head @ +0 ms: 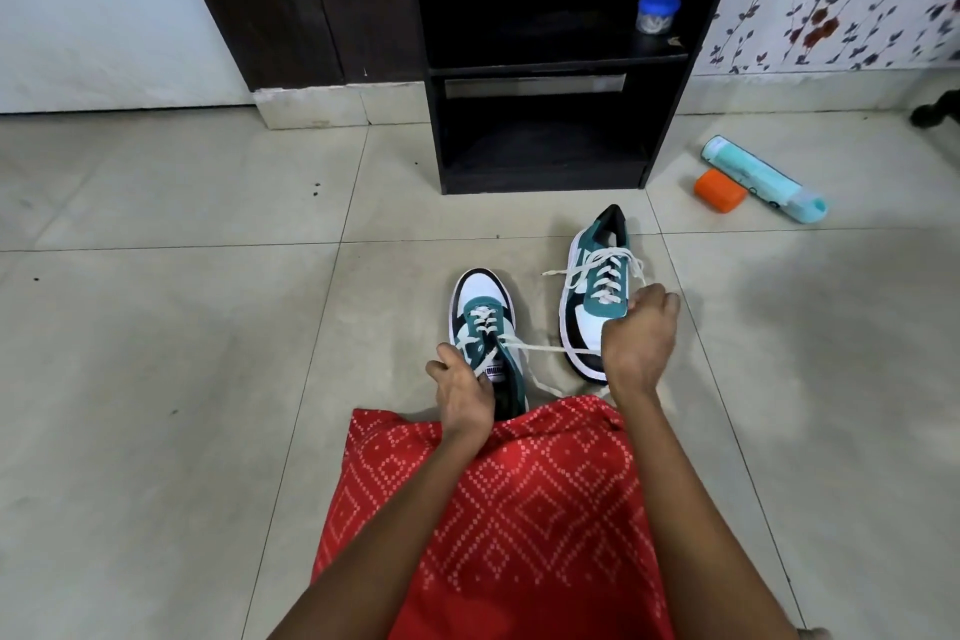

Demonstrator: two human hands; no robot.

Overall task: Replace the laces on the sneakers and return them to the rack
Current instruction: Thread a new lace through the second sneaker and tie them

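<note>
While the right hand [636, 343] fists the white flat lace [550, 349] taut, the left hand [462, 387] grips the near teal-and-white low-top sneaker [480, 312] on the tiled floor [208, 327]; pull evenly, keep it pinned.

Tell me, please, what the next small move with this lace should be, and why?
Probably thread the strand into the next eyelet: the right hand pulls the lace taut from the near sneaker, which looks partly laced, while the left hand grips its tongue.
</note>
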